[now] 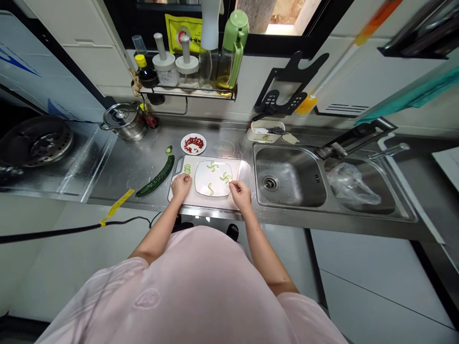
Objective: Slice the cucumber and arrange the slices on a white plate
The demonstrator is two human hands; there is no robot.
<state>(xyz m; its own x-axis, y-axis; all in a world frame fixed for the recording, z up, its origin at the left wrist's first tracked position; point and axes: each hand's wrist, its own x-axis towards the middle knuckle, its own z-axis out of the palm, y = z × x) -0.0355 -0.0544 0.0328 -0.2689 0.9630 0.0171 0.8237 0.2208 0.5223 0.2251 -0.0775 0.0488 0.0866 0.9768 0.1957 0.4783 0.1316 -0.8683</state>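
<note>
your view is moderately bright, with soft, even light over the sink (290, 177). daylight shows in the window (287, 16) behind the sink, where the pane is among the palest patches. you get streaky glare on the steel counter (107, 177) left of the sink, and small glints inside the basin. far left of the sink, the stove (36, 141) sinks into deep shadow. the white plate (202, 177) beside the sink reads fairly crisp, though small. your wide lens stretches the edges, and the orange-ended pole (337, 67) above the sink looks smeared.
</note>
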